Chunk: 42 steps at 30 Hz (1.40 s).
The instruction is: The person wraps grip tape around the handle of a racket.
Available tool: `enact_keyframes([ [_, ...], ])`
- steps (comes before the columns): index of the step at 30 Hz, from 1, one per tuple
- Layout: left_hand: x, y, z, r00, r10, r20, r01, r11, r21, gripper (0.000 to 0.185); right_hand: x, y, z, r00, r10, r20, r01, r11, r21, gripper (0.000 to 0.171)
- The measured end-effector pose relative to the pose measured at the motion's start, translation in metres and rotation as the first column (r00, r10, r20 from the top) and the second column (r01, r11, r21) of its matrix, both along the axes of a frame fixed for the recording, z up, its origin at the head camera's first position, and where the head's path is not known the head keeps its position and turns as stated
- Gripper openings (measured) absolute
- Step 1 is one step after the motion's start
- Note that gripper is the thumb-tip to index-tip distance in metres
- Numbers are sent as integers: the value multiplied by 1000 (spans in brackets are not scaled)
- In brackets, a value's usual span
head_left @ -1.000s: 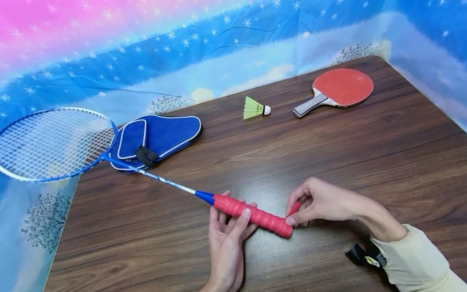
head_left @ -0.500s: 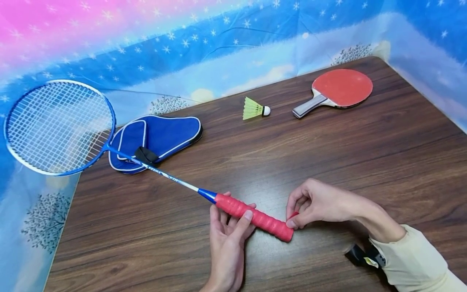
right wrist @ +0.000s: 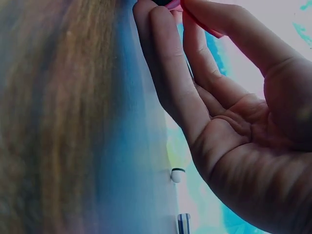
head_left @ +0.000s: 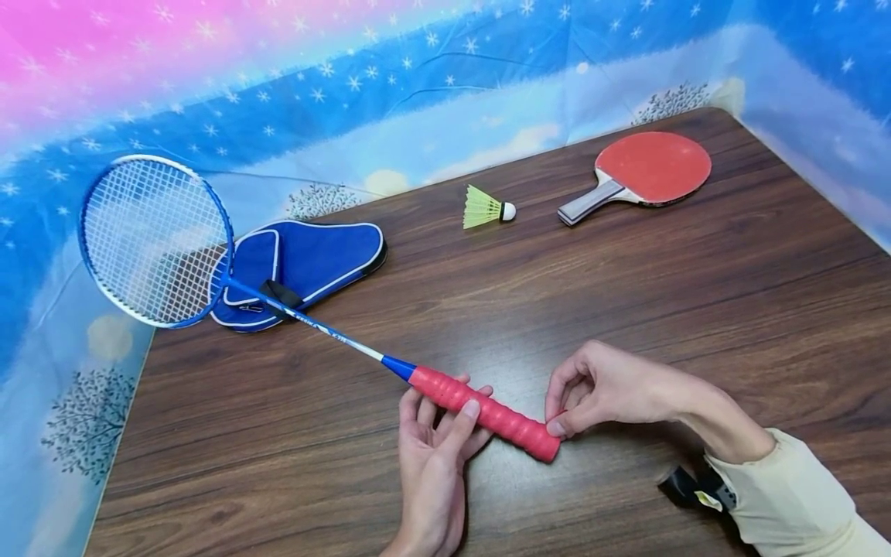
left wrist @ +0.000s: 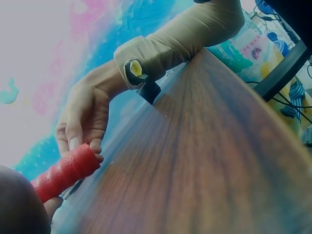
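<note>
A blue badminton racket (head_left: 156,240) with a red wrapped handle (head_left: 487,414) lies slanted across the wooden table (head_left: 626,278). My left hand (head_left: 435,441) cradles the handle from below, thumb over the top. My right hand (head_left: 599,387) pinches the loose end of the red grip tape at the handle's butt. In the left wrist view the right hand's (left wrist: 80,124) fingertips sit on the red handle (left wrist: 63,170) end. In the right wrist view a red strip (right wrist: 195,14) shows between thumb and fingers.
A blue racket cover (head_left: 299,267) lies at the back left under the shaft. A green shuttlecock (head_left: 486,209) and a red table-tennis paddle (head_left: 640,172) lie at the back. A starry blue cloth (head_left: 418,100) backs the table.
The racket has rolled about its shaft, so the head now looks narrower and sits further right. The red tape end in my right hand is shorter and closer to the butt.
</note>
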<state>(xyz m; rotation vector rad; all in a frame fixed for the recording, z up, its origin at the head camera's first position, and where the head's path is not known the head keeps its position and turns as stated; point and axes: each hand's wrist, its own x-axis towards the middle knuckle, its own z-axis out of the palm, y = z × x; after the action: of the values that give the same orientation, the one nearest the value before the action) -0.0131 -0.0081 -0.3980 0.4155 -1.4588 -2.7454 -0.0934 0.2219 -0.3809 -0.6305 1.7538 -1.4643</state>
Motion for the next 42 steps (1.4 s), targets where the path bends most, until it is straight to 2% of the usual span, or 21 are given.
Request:
enact_keyframes([
  [5, 0, 0, -1, 1000, 0, 1, 0, 1000, -28, 60, 0, 0, 0, 1000, -3, -8, 3, 1000, 12, 13],
  [11, 0, -1, -2, 999, -27, -36, 27, 1000, 11, 66, 0, -1, -1, 1000, -3, -21, 3, 1000, 21, 10],
  [18, -1, -1, -3, 1000, 0, 14, 0, 1000, 9, 67, 1, -2, -3, 1000, -5, -26, 6, 999, 37, 11],
  [24, -1, -3, 1, 999, -30, 24, 31, 998, -47, 69, 3, -4, -2, 1000, 18, -11, -18, 1000, 21, 12],
  [28, 0, -3, 2, 1000, -24, 4, 25, 996, -90, 67, 4, -5, -1, 1000, 31, 4, -31, 1000, 6, 11],
  [35, 0, -2, 2, 999, -15, -42, 11, 996, -90, 54, 3, -2, 0, 1000, 30, -2, -31, 999, -30, 9],
  [42, -1, -3, 0, 999, -3, -32, 1, 998, -60, 60, 2, -2, -1, 1000, 25, -12, -25, 999, -28, 9],
])
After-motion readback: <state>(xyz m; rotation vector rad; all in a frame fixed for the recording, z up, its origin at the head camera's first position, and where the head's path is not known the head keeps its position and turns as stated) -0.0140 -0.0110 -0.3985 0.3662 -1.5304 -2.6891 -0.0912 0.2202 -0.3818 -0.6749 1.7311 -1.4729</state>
